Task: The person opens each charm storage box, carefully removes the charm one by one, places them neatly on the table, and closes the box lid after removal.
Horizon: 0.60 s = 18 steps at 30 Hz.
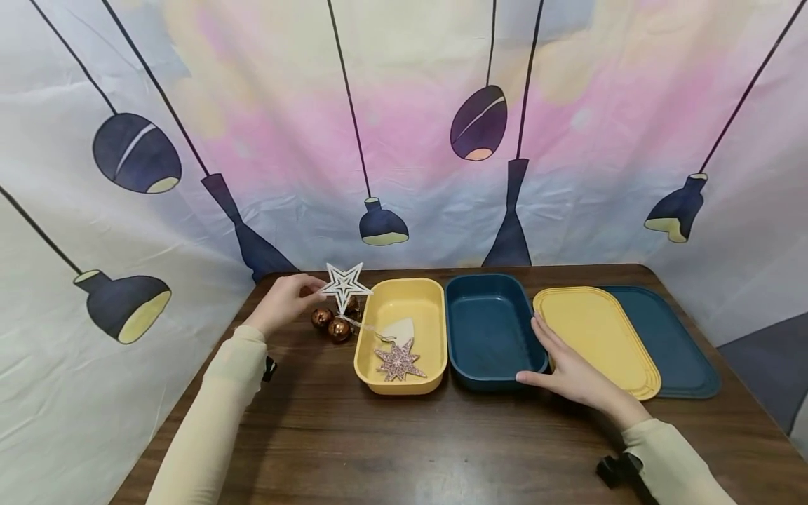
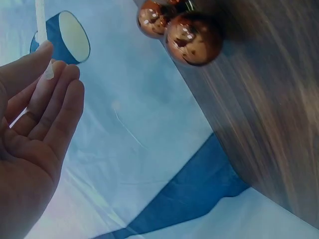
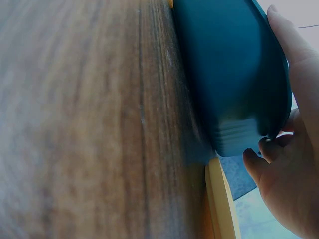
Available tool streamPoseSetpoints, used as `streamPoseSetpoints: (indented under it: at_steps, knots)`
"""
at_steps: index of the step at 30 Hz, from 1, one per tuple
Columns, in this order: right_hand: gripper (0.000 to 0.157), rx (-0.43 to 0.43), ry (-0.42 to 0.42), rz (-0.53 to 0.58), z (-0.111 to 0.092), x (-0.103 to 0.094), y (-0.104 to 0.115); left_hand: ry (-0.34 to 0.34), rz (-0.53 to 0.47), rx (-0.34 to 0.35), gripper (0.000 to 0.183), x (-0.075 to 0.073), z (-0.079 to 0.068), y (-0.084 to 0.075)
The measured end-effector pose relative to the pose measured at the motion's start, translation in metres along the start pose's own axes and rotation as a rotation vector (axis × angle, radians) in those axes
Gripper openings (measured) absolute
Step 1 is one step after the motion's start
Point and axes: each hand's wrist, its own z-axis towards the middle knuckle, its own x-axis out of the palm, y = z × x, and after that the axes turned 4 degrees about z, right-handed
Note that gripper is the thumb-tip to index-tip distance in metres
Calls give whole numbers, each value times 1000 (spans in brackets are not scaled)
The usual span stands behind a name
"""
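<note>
My left hand [image 1: 285, 301] pinches a white star ornament [image 1: 345, 282] between thumb and fingers, above the table near the yellow box's left rim. From the star a string hangs down into the yellow box [image 1: 432, 301]. Edge-on in the left wrist view, the white star [image 2: 41, 22] shows as a thin strip at the thumb. Inside the yellow box lie a pink glitter star [image 1: 399, 362] and a cream flat piece [image 1: 402, 329]. My right hand [image 1: 571, 372] rests on the near right corner of the dark blue box [image 1: 486, 344], fingers extended along its side, thumb at its front.
Shiny copper balls [image 1: 339, 330] sit on the wooden table [image 1: 391, 442] left of the yellow box. To the right, a yellow lid [image 1: 593, 337] overlaps a dark blue lid [image 1: 669, 344]. A fabric backdrop [image 1: 416, 140] printed with lamps stands behind the table.
</note>
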Motion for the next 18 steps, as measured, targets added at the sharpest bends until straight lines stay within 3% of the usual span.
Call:
streamPoseSetpoints:
  at_steps: [8, 18]
  knots:
    - [110, 4, 2, 18, -1, 2, -1, -105, 6, -6, 27, -6, -7, 4]
    - [109, -2, -2, 21, -1, 1, 1, -217, 0, 5, 27, -17, -6, 0]
